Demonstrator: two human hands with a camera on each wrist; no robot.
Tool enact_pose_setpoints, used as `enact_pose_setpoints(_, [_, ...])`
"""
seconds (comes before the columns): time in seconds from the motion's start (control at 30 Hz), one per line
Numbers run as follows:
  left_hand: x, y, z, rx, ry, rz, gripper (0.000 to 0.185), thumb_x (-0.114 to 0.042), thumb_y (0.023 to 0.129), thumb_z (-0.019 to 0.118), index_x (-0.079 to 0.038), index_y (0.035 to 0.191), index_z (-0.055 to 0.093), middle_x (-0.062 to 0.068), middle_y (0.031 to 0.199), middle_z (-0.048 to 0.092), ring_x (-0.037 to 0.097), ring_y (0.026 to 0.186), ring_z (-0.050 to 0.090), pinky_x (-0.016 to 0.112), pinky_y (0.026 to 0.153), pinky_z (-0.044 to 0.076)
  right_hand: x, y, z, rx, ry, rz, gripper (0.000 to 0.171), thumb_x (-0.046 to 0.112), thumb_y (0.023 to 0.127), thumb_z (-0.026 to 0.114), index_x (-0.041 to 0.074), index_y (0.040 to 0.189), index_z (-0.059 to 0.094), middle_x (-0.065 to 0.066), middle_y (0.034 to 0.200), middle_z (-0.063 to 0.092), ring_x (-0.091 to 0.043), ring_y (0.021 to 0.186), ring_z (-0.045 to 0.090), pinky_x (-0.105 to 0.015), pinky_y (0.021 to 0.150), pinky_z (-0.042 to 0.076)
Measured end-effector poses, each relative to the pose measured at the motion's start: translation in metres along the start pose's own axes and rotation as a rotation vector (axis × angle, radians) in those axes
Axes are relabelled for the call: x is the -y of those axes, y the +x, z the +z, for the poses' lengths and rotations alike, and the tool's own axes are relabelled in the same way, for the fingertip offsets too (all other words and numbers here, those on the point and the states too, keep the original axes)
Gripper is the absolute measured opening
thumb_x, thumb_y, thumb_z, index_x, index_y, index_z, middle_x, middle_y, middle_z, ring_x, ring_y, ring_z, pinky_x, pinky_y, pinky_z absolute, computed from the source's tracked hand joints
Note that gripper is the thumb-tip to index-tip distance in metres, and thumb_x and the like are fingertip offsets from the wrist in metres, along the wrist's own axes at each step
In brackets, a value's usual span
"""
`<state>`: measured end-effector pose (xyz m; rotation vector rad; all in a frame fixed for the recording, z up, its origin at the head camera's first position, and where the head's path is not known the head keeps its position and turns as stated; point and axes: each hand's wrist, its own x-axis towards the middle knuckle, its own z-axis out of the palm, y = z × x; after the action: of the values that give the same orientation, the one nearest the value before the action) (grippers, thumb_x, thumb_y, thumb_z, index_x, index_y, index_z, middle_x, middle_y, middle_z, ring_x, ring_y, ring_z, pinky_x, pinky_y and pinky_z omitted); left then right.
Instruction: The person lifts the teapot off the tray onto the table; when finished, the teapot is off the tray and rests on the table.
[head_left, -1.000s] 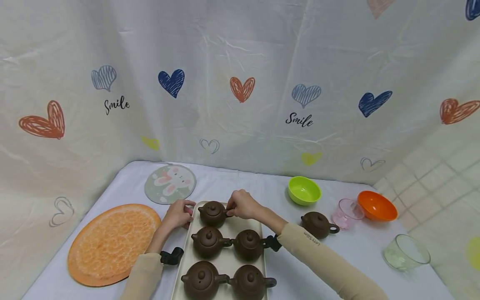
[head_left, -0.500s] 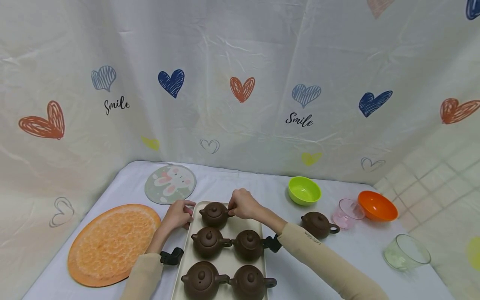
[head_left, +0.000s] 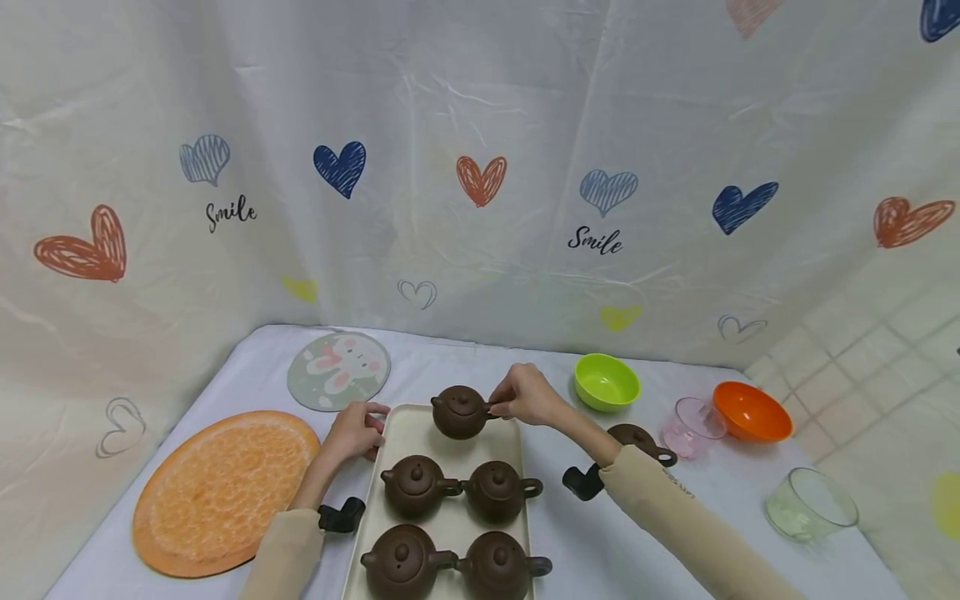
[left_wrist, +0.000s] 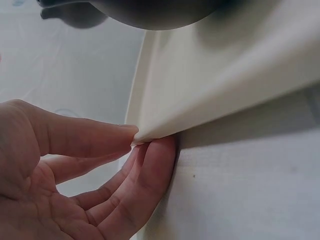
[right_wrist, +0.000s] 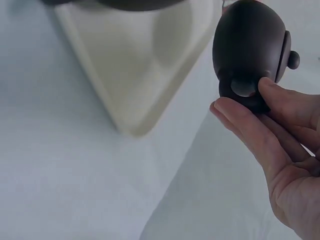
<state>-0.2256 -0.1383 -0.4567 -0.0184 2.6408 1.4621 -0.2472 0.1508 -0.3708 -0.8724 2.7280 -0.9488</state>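
Note:
My right hand [head_left: 531,395] pinches the handle of a small brown teapot [head_left: 459,412] between thumb and fingers. In the right wrist view this teapot [right_wrist: 250,45] hangs in the air, off the tray. My left hand [head_left: 354,432] pinches the rim of the cream tray [head_left: 390,442] at its far left corner; the left wrist view shows thumb and fingers [left_wrist: 157,162] on either side of the rim. Several other brown teapots stand in two rows on the tray, among them one at the middle left [head_left: 417,486] and one at the middle right [head_left: 498,492].
Another brown teapot [head_left: 633,440], partly behind the right forearm, stands right of the tray. Beyond are a green bowl [head_left: 607,383], a pink glass [head_left: 693,427], an orange bowl [head_left: 752,412] and a clear glass [head_left: 810,505]. Left lie an orange round mat [head_left: 225,492] and a rabbit mat [head_left: 339,371].
My right hand has lifted the teapot from the tray's far left part and moved it up and right. The left hand stays on the tray's rim.

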Motion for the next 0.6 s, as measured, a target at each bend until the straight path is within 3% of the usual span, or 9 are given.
enact_pose_setpoints(0.13, [0.001,-0.001,-0.001,-0.007,0.000,-0.005,0.047,0.011,0.072,0.061,0.008,0.118,0.061,0.011,0.077,0.059,0.016,0.050,0.057,0.031,0.046,0.056,-0.011,-0.010,-0.013,-0.007,0.041,0.025,0.009,-0.005,0.079,0.071,-0.008,0.086,0.074,-0.016,0.079,0.072,-0.022,0.064,0.071,-0.022,0.055,0.057])
enact_pose_setpoints(0.37, [0.002,-0.001,0.000,-0.006,-0.001,-0.001,0.047,0.011,0.071,0.062,0.008,0.118,0.061,0.011,0.076,0.060,0.016,0.050,0.058,0.031,0.045,0.055,-0.030,-0.035,-0.030,-0.022,0.054,0.101,0.011,-0.007,0.079,0.070,-0.010,0.089,0.073,-0.017,0.078,0.072,-0.022,0.066,0.071,-0.029,0.060,0.059])
enact_pose_setpoints(0.6, [0.000,-0.001,0.001,-0.007,-0.004,-0.008,0.046,0.010,0.072,0.062,0.007,0.118,0.061,0.011,0.077,0.059,0.016,0.051,0.057,0.031,0.046,0.055,-0.053,-0.060,-0.038,-0.051,0.047,0.131,0.011,-0.009,0.077,0.070,-0.012,0.088,0.072,-0.017,0.076,0.072,-0.022,0.063,0.069,-0.026,0.057,0.057])
